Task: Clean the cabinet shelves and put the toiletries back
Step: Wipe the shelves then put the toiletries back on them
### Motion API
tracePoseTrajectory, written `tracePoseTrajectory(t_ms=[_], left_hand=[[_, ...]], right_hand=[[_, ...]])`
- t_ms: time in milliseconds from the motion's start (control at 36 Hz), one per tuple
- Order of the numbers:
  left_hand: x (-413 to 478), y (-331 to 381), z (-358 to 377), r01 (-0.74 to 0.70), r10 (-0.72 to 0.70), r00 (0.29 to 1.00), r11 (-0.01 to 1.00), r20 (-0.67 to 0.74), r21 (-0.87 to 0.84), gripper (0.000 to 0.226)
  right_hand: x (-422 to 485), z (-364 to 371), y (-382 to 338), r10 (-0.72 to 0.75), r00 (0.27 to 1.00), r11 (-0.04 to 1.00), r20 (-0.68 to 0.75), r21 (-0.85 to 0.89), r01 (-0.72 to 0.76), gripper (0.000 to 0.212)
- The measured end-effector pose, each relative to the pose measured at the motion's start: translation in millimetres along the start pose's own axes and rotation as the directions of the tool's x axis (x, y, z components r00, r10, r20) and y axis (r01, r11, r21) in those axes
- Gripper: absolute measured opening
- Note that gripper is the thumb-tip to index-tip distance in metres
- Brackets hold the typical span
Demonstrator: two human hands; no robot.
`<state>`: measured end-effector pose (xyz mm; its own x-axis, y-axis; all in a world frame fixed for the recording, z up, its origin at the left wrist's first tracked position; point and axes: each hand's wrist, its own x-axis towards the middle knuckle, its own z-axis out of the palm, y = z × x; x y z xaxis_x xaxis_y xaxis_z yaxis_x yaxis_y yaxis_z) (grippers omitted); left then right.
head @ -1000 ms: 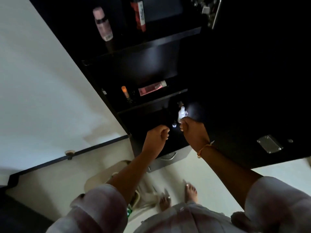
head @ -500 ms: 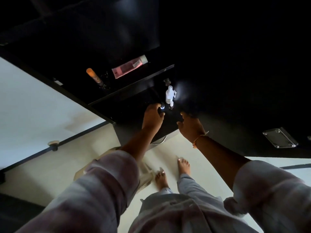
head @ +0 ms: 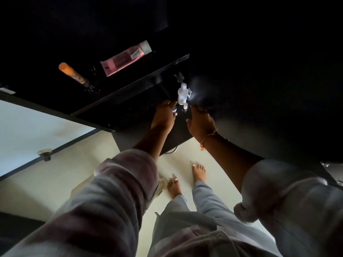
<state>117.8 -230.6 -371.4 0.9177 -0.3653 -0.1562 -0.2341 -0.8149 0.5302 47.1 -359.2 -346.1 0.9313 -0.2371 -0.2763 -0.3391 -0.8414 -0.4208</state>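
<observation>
Small white plastic bottle | left hand below-left, curled, grip unclear | right hand below-right, fingertips in shadow, grip unclear

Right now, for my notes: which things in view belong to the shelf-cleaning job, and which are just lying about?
Job: shelf, pink tube, orange-capped tube, white bottle, small vial by the left hand.
Lying about: doorstop, pale object on the floor.
</observation>
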Motion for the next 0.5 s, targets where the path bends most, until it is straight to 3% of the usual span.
tracePoseTrajectory(t_ms=[139,500], left_hand=[[-2,-7,6,-0.019,0.020,0.999,0.999,-0.026,0.035,0.021],[-24,-23,10,0.106,-0.109,0.988,0.994,-0.108,-0.035,0.019]], right_hand=[[13,10,2,-0.027,1.000,0.999,0.000,-0.025,0.027,0.060],[38,26,3,-0.099,0.994,0.993,-0.051,-0.064,0.095,0.035]])
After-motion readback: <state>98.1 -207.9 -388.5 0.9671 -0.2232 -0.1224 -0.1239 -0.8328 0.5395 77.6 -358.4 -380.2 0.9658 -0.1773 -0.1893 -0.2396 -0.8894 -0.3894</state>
